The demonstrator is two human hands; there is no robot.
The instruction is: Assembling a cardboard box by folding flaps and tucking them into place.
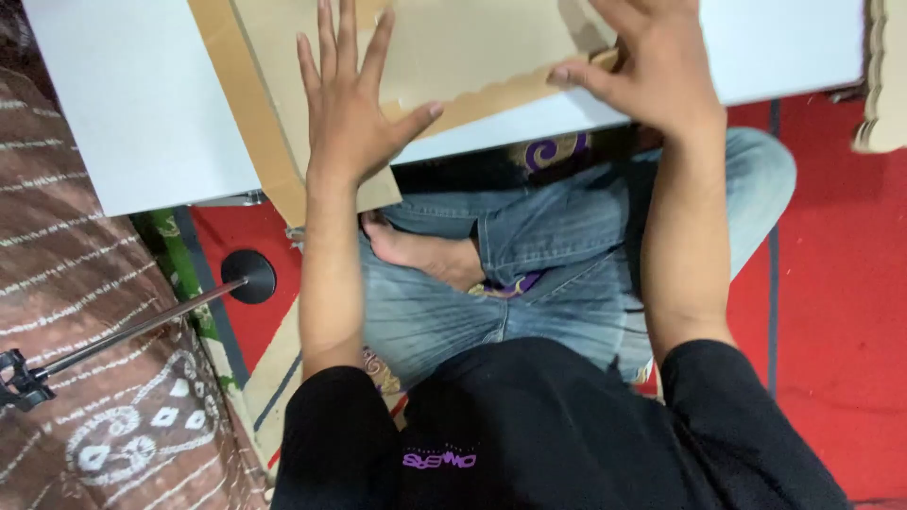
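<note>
- Head view: the left hand (348, 104) lies flat on a brown cardboard sheet (444, 52), fingers (326, 47) spread wide and released, gripping nothing
- The right hand (652, 66) is at the sheet's near right edge, thumb pressed on the folded cardboard flap (501, 90), the other fingers stretched out, not clenched
- The cardboard rests on a low white bench (142, 104) and overhangs its near edge
- Under the bench are crossed legs in blue jeans (529, 274) on a red floor mat (831, 283)
- A patterned brown cloth (85, 312) lies at left

A home floor: red carpet (831, 283), patterned brown cloth (85, 312), low white table (132, 104).
</note>
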